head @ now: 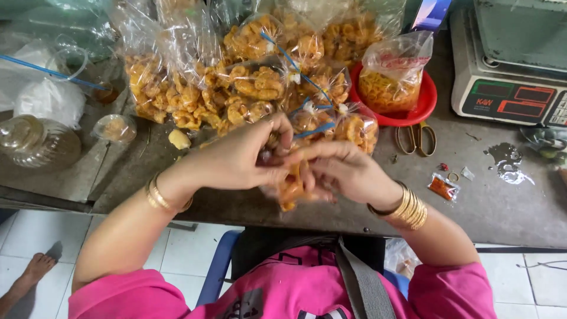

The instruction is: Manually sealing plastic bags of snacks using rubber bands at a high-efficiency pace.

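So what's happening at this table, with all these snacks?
A person in a pink top holds a small clear bag of orange fried snacks with both hands, left hand and right hand pinching it near its top. Behind lies a pile of filled bags tied with blue bands. A red bowl, scissors and a weighing scale sit to the right.

I see orange-gold snacks in clear bags (254, 82), blue ties (313, 131), a red bowl (422, 103), a grey surface (502, 207), a pink shirt (283, 292), gold bangles (409, 208)
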